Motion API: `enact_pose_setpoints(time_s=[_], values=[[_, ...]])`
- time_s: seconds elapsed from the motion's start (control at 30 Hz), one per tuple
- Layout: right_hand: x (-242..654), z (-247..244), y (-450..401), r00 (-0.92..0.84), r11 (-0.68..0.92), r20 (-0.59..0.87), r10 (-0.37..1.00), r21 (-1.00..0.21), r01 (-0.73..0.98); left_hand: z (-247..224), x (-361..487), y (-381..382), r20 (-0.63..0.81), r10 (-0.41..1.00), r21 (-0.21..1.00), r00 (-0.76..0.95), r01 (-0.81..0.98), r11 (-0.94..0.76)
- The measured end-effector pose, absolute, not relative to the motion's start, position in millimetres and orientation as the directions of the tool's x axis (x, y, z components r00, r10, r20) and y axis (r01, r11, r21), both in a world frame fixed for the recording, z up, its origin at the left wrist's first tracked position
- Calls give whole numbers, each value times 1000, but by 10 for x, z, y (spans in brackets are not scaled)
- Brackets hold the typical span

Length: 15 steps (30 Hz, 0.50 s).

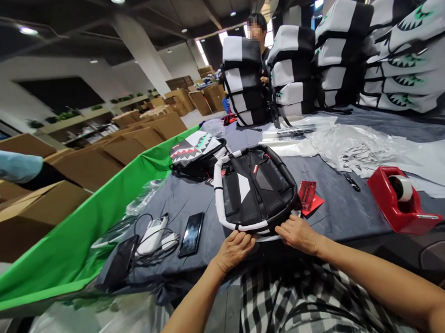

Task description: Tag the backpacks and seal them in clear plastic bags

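In front of me a black and white backpack lies on the dark cloth-covered table, its strap side up. My left hand has its fingers closed on the backpack's near edge, left of the middle. On the same edge, farther right, my right hand grips with bent fingers. Red tags lie at the backpack's right side. Just behind it, a second backpack with a shark-mouth print rests on the table. What lies under the near edge is hidden.
A phone and a white charger with cables lie at left, near a green cloth barrier. A red tape dispenser stands right. Plastic bags and stacked backpacks fill the back, where a person stands.
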State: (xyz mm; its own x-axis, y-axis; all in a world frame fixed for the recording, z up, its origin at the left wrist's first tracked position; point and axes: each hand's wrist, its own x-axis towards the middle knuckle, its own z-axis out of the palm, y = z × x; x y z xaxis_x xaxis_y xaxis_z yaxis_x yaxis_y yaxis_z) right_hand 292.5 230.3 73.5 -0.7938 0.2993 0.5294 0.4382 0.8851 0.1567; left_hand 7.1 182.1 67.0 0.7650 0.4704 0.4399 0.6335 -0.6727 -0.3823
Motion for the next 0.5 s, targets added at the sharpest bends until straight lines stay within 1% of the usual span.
enact_pose_setpoints(time_s=[0.07,0.1,0.13,0.17,0.23,0.27,0.3,0.33,0.37,0.43,0.5], values=[[2948,727,2355,-792,890,552,259,183,418,751,195,1746,428,503,-375,751,654,-657],[2964,720,2382,-792,893,561,242,191,408,816,280,1681,439,527,-348,728,678,-647],[2983,710,2407,-789,897,571,227,193,397,890,384,1608,459,557,-295,692,710,-640],[3003,697,2431,-786,902,579,216,190,389,971,505,1539,478,594,-214,647,742,-636],[3043,666,2470,-779,909,594,200,184,374,1136,783,1457,470,692,14,548,779,-626],[3062,649,2485,-775,911,603,191,185,368,1215,925,1463,427,750,144,505,781,-608],[3082,631,2497,-771,913,611,180,188,362,1287,1058,1505,341,813,274,473,777,-567],[3104,614,2506,-764,914,621,172,189,360,1351,1175,1579,229,860,385,455,770,-509],[3129,597,2514,-756,913,632,170,187,361,1405,1270,1679,116,884,465,452,762,-450],[3190,564,2525,-733,911,656,178,171,374,1476,1393,1906,-57,880,545,472,753,-369],[3252,529,2533,-704,901,675,223,133,413,1493,1442,2098,-119,853,563,508,742,-363]])
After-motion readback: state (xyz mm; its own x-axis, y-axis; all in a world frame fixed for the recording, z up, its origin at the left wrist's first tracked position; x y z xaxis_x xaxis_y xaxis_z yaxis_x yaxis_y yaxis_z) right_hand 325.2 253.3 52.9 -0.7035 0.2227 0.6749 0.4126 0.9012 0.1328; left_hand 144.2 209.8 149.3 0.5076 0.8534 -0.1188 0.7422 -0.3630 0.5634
